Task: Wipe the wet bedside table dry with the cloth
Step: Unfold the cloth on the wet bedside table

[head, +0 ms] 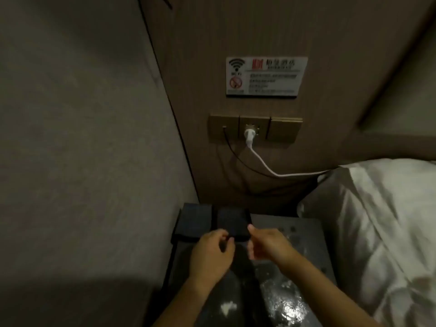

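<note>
Water is shining on the table (295,300), with bright wet patches toward 5 o'clock in the head view. The table is dark and is sitting low in the middle, squeezed between a wall (82,138) at 9 o'clock and a bed (377,232) at 3 o'clock.

Both hands are reaching over the table toward its back edge. The left hand (210,253) is curling its fingers and seems to be pinching the near edge of a dark flat thing (233,224), maybe a phone, lying at the back of the table. It is too dim to be sure of the grip. The right hand (269,244) is hanging just beside that thing, thumb sticking up and fingers bent loosely, holding nothing that can be seen.

Another dark flat box (195,220) is lying to the left of it, close to the wall.

No cloth is showing clearly; the dark shape under the wrists is too dim to tell.

At 12 o'clock a socket panel (254,131) is sitting on the headboard wall. A white plug (249,136) is sticking in it, and its white cord (271,172) is running toward the bed. A sign (266,76) is hanging above the panel.
</note>
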`<action>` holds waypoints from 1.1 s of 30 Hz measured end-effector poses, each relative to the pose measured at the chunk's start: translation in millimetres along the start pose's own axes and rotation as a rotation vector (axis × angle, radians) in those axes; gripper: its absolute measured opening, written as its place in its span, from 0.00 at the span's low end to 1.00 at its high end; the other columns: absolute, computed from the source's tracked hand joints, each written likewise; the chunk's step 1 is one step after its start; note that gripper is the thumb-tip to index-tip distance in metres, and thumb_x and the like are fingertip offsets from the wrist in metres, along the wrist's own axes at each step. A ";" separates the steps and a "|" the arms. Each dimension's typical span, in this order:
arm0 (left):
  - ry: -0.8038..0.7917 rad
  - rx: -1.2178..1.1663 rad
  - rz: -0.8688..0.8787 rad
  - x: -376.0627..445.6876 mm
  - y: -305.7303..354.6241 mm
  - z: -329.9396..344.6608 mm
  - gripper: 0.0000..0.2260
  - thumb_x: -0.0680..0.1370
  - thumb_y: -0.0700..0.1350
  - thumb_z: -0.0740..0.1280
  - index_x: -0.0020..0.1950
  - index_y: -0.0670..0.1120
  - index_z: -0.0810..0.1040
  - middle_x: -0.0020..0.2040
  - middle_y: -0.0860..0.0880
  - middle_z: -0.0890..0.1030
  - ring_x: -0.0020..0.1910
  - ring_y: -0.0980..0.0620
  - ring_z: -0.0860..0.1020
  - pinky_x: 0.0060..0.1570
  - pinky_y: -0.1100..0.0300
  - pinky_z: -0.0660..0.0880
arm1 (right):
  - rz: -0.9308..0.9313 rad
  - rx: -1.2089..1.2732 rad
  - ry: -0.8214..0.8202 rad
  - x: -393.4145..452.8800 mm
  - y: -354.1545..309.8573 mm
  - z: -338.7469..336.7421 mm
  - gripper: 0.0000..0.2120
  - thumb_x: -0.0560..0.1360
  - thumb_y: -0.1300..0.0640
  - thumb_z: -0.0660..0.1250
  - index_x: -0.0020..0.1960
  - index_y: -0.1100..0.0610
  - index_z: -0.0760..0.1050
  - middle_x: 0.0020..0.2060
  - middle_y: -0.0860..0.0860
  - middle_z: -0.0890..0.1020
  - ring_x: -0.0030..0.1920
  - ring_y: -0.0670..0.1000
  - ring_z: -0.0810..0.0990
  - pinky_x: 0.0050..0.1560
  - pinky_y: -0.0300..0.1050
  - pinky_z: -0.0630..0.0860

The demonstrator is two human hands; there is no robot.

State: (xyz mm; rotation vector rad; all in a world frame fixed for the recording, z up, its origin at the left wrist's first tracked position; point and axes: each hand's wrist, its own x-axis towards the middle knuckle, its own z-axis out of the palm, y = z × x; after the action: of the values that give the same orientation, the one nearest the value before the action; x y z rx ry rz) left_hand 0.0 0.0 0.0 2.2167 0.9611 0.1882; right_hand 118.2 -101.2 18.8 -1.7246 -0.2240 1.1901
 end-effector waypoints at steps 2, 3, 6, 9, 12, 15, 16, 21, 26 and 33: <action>-0.116 0.263 0.063 6.1 -9.4 14.3 0.20 0.80 0.52 0.58 0.71 0.47 0.69 0.68 0.49 0.73 0.68 0.52 0.70 0.66 0.61 0.65 | -0.087 -0.274 0.125 17.3 16.4 -1.2 0.20 0.78 0.54 0.61 0.28 0.56 0.74 0.23 0.50 0.77 0.27 0.47 0.75 0.33 0.39 0.71; -0.172 0.363 0.100 11.4 -19.0 24.4 0.23 0.81 0.52 0.55 0.75 0.46 0.62 0.74 0.48 0.66 0.73 0.51 0.63 0.72 0.59 0.58 | -0.126 -0.487 0.155 26.5 25.1 -1.5 0.19 0.79 0.55 0.60 0.30 0.55 0.74 0.26 0.51 0.77 0.29 0.47 0.75 0.34 0.39 0.69; -0.239 0.543 0.135 27.5 -34.3 45.5 0.26 0.81 0.49 0.52 0.78 0.44 0.50 0.79 0.46 0.51 0.78 0.48 0.48 0.76 0.53 0.44 | -0.219 -0.874 0.157 53.1 45.2 5.9 0.12 0.79 0.58 0.57 0.54 0.61 0.77 0.52 0.59 0.81 0.53 0.56 0.79 0.50 0.45 0.74; -0.193 0.576 0.098 46.3 -50.1 52.7 0.28 0.81 0.46 0.53 0.78 0.43 0.47 0.79 0.45 0.47 0.78 0.47 0.44 0.76 0.52 0.42 | -0.316 -0.979 0.104 83.6 62.3 18.9 0.21 0.79 0.61 0.55 0.72 0.61 0.60 0.73 0.58 0.63 0.73 0.55 0.61 0.71 0.44 0.59; -0.238 0.581 0.084 61.6 -69.0 51.5 0.29 0.80 0.46 0.55 0.78 0.44 0.48 0.79 0.45 0.47 0.78 0.46 0.44 0.75 0.52 0.43 | -0.407 -1.042 0.066 107.8 65.9 35.5 0.26 0.79 0.63 0.54 0.75 0.59 0.51 0.76 0.55 0.53 0.76 0.54 0.48 0.74 0.44 0.49; -0.313 0.551 0.056 69.5 -92.8 45.3 0.33 0.78 0.48 0.59 0.78 0.45 0.47 0.79 0.46 0.46 0.78 0.47 0.44 0.75 0.53 0.45 | -0.403 -1.050 0.058 124.2 65.9 47.5 0.26 0.80 0.61 0.53 0.75 0.60 0.48 0.76 0.56 0.50 0.76 0.55 0.45 0.75 0.46 0.47; -0.310 0.542 0.044 70.9 -101.5 43.9 0.34 0.77 0.49 0.60 0.78 0.45 0.47 0.79 0.46 0.46 0.78 0.47 0.43 0.76 0.53 0.45 | -0.387 -1.052 0.061 129.2 67.8 49.9 0.26 0.80 0.59 0.53 0.75 0.60 0.48 0.77 0.56 0.49 0.76 0.55 0.45 0.76 0.48 0.47; -0.205 0.574 0.106 75.4 -118.4 39.4 0.29 0.81 0.51 0.57 0.78 0.45 0.49 0.79 0.48 0.50 0.77 0.51 0.50 0.74 0.60 0.49 | -0.383 -1.139 0.140 138.4 87.2 48.0 0.29 0.81 0.52 0.52 0.75 0.58 0.44 0.77 0.54 0.46 0.76 0.54 0.43 0.75 0.48 0.46; -0.126 0.657 0.133 89.4 -113.3 40.6 0.22 0.81 0.44 0.56 0.76 0.44 0.60 0.77 0.46 0.61 0.74 0.50 0.62 0.69 0.60 0.61 | -0.419 -1.198 0.186 139.8 81.6 44.3 0.33 0.78 0.44 0.54 0.76 0.56 0.43 0.77 0.52 0.46 0.76 0.53 0.47 0.74 0.48 0.51; 0.042 0.396 0.080 90.6 -115.1 44.7 0.11 0.73 0.34 0.66 0.55 0.37 0.81 0.49 0.38 0.83 0.51 0.40 0.79 0.43 0.54 0.75 | -0.479 -1.272 0.130 146.1 90.0 43.9 0.29 0.80 0.46 0.50 0.76 0.56 0.45 0.77 0.52 0.46 0.76 0.52 0.44 0.75 0.47 0.41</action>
State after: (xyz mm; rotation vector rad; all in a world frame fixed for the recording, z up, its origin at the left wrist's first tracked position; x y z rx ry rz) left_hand 14.5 92.7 -121.0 2.6242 1.0010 0.0852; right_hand 124.9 -28.6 -142.6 -2.5473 -1.4598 0.5220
